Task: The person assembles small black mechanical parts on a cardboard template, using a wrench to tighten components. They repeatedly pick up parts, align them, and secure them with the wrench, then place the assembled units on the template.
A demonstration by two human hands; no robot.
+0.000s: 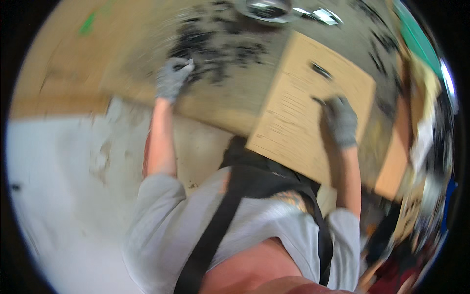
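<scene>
My left hand point(174, 78), in a grey knit glove, is at the near edge of a scattered pile of small black pieces point(196, 41). Its fingers are pinched together; a pale and dark bit shows at their tips, too blurred to name. Over a brown cardboard sheet point(289, 117) with printed lines is my right hand point(341, 120), gloved the same way. A small dark piece point(318, 100) sticks out from its closed fingers. Farther up the cardboard lies another small black piece point(321, 70), apart from the hand.
A round metal bowl point(281, 18) stands at the far edge, beside a shiny flat item point(327, 16). More black pieces point(379, 54) lie right of the cardboard. Boxes and a green object point(418, 36) crowd the right side. A wooden board point(63, 68) is at left.
</scene>
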